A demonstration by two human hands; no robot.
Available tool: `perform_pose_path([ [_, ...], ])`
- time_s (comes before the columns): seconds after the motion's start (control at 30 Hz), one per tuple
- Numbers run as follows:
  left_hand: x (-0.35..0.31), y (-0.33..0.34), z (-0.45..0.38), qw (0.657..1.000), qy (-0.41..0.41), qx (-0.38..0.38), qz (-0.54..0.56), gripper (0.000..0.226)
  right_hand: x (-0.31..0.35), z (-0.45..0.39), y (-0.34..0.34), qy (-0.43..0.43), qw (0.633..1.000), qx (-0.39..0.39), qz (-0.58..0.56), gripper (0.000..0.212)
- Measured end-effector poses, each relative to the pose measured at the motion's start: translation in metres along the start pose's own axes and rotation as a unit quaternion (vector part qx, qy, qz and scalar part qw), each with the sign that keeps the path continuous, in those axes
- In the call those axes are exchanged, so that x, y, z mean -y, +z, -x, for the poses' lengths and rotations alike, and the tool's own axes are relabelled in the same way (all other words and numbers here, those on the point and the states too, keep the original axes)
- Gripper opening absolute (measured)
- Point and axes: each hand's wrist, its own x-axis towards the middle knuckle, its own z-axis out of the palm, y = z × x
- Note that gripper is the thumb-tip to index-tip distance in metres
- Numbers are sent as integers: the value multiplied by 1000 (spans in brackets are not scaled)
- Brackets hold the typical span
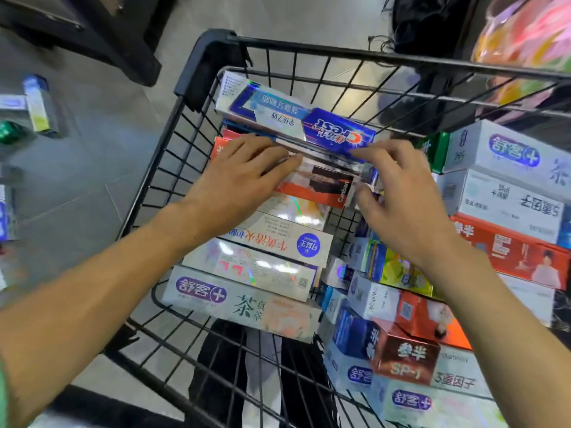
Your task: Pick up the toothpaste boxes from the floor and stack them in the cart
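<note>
While both hands hover inside the black wire cart, the blue Crest box sits on top of the far stack, right at the fingertips. Left hand lies flat, grip released, on the boxes below. Right hand touches the Crest box's near edge, fingers loosely bent; can't tell if it's pinching. More boxes on the floor, left.

blue box: "Crest" | copper-red box: "SP-1" | white box: "茶"
</note>
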Motion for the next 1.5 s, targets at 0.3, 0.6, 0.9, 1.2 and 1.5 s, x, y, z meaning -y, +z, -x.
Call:
perform_pose_path([
  [0.3, -1, 13, -11, 998, -3, -67, 0, 61, 6, -5, 11, 1, 1000, -18, 11, 56],
  [0.6, 0, 22, -11, 995, -16, -95, 40, 55, 15, -41, 19, -11, 998, 25, 50, 65],
  [0.9, -6, 3, -14, 999, -36, -28, 17, 63, 16, -45, 23, -5, 998, 20, 59, 60],
  [1.2, 2, -22, -18, 994, -33, 100, 4, 81, 32, -72, 16, 38, 996, 29, 73, 61],
  [1.5, -10, -35, 40, 989, -5, 137, 48, 77, 36, -13, 22, 28, 993, 102, 58, 63],
])
